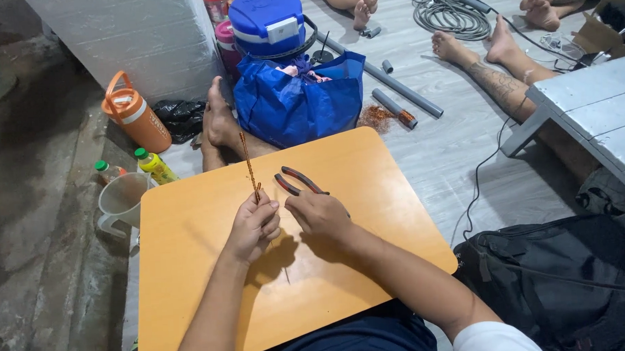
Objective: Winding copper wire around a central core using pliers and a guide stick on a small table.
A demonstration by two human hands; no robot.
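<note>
1. Hands first: my left hand (253, 226) is closed around the bottom end of a thin twisted copper wire (247, 160), pinched between thumb and fingers. The wire sticks up and away from me, leaning a bit to the left, out past the far edge of the board.
2. My right hand (319, 213) is wrapped around a pair of pliers (297, 181). The dark handles with red trim poke out beyond my fingers and are spread apart. Can't see the jaw end, it's tucked under the hand.
3. Both hands sit close together, nearly touching, over the middle of the orange lap board (191, 270) resting across my legs.
4. Past the board there's a blue bag (296, 107) with a blue cooler jug (265, 21) behind it.
5. Off to the left on the floor: an orange bottle (134, 116), a small yellow bottle with a green cap (154, 165), and a clear plastic pitcher (123, 203) just beside the board.
6. Right side: black backpack (558, 277), grey pipe pieces (399, 89), and other people's bare feet (460, 49) further back.
</note>
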